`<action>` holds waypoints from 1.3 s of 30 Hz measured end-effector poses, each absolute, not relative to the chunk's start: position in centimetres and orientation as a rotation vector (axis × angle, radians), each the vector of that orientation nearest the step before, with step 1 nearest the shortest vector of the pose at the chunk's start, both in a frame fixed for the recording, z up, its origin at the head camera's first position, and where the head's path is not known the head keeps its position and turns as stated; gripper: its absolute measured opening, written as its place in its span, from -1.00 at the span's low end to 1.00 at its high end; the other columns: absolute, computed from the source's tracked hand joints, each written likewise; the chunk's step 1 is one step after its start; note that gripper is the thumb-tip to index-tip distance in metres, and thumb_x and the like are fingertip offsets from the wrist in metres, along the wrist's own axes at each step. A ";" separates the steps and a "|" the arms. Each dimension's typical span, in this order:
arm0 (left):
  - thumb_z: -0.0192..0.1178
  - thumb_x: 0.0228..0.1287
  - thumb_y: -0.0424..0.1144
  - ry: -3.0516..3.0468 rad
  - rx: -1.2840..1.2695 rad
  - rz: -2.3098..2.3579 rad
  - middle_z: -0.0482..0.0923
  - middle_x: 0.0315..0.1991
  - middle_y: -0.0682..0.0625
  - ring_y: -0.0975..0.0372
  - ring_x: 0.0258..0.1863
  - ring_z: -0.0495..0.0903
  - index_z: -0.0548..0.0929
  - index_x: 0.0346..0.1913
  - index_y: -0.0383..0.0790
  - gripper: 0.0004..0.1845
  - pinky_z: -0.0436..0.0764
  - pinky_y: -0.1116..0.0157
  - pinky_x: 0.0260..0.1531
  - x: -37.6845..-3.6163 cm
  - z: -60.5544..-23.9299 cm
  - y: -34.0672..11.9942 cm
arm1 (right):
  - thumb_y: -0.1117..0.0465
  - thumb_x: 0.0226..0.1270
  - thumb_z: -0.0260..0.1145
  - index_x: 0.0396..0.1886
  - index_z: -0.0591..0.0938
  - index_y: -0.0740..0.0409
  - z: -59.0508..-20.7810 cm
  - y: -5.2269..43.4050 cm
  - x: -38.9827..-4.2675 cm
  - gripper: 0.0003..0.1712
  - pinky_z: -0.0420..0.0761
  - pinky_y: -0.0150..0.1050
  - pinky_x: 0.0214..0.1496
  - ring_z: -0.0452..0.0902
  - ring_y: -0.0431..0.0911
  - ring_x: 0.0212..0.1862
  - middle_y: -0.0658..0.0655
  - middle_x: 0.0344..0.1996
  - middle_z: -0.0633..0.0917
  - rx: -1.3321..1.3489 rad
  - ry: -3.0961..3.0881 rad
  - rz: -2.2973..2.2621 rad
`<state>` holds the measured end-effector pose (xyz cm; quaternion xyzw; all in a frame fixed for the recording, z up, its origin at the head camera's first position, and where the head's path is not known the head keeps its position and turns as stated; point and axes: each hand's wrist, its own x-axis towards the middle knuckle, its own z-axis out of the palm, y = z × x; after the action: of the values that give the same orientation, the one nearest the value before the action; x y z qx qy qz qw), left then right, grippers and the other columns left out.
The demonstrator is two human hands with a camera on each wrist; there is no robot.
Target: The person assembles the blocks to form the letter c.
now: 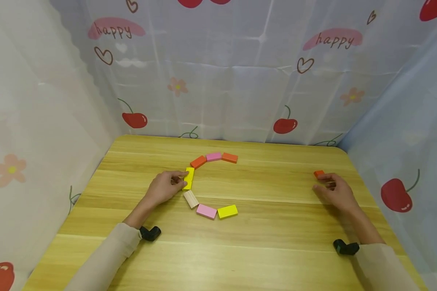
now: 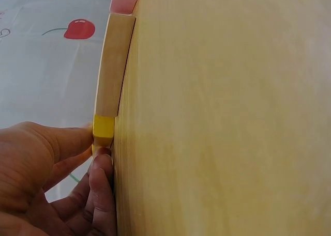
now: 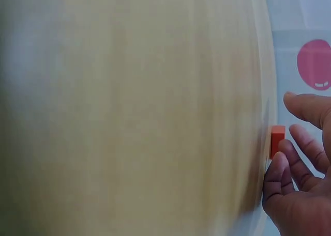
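Note:
My left hand (image 1: pixel 164 186) pinches a yellow block (image 1: pixel 190 178) that lies flat on the table, thumb near one end and fingers near the other. This block sits in a curved row, between an orange block (image 1: pixel 198 162) behind it and a plain wood block (image 1: pixel 191 199) in front. In the left wrist view the wood block (image 2: pixel 114 65) runs right up to the yellow one. Far to the right, my right hand (image 1: pixel 336 192) hovers by a lone orange block (image 1: pixel 318 173), thumb and fingers apart. The right wrist view shows this orange block (image 3: pixel 277 140) just beyond the fingertips.
The row continues at the back with a pink block (image 1: pixel 213 157) and another orange block (image 1: pixel 230 157). At the front it goes on with a pink block (image 1: pixel 206 211) and a yellow block (image 1: pixel 228 211). Printed curtains surround the wooden table (image 1: pixel 276 242) at the back and sides.

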<state>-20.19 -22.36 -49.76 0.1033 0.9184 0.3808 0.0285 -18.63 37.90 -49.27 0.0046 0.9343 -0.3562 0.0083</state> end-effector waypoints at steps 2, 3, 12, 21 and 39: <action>0.39 0.50 -0.10 2.833 0.316 1.177 0.82 -0.20 0.04 0.23 -0.27 0.67 0.75 0.35 -0.03 -0.58 0.53 0.28 -0.33 -20.2 -49.7 -22.4 | -0.11 0.59 0.35 0.41 0.49 0.29 -49.2 38.1 -18.9 -0.32 0.51 -0.41 -0.01 0.52 -0.20 0.09 0.40 0.32 0.56 0.036 2.926 -1.129; 0.39 0.50 -0.10 2.833 0.315 1.178 0.82 -0.20 0.04 0.23 -0.27 0.67 0.75 0.35 -0.03 -0.58 0.53 0.28 -0.33 -20.2 -49.7 -22.4 | -0.10 0.59 0.36 0.39 0.49 0.29 -49.2 38.2 -19.0 -0.33 0.50 -0.47 -0.05 0.49 -0.33 0.02 0.38 0.30 0.57 0.044 2.933 -1.135; 0.39 0.50 -0.10 2.824 0.315 1.178 0.82 -0.18 0.04 0.23 -0.27 0.67 0.75 0.35 -0.02 -0.58 0.51 0.30 -0.37 -20.2 -49.8 -22.5 | -0.09 0.58 0.36 0.43 0.38 0.38 -49.2 38.8 -20.1 -0.24 0.50 -0.54 -0.13 0.41 -0.53 -0.12 0.38 0.26 0.55 0.115 2.898 -1.173; 0.39 0.50 -0.09 2.826 0.312 1.177 0.82 -0.19 0.05 0.23 -0.30 0.65 0.74 0.35 -0.01 -0.58 0.50 0.29 -0.39 -20.3 -49.7 -22.5 | -0.13 0.62 0.29 0.54 0.25 0.48 -48.9 39.0 -21.2 -0.10 0.53 -0.30 0.02 0.47 0.29 0.27 0.50 0.37 0.44 0.161 2.884 -1.150; 0.38 0.50 -0.10 2.816 0.297 1.181 0.82 -0.17 0.04 0.22 -0.26 0.67 0.75 0.35 -0.01 -0.58 0.54 0.26 -0.31 -20.1 -49.5 -22.3 | -0.03 0.62 0.27 0.33 0.46 0.47 -48.7 38.4 -21.8 -0.34 0.53 -0.03 0.02 0.55 0.34 0.13 0.52 0.20 0.58 0.285 2.951 -1.008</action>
<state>-20.14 -22.29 -49.45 0.0966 0.9173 0.3845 0.0367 -21.85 38.41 -48.67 0.0909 0.9423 -0.3221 0.0052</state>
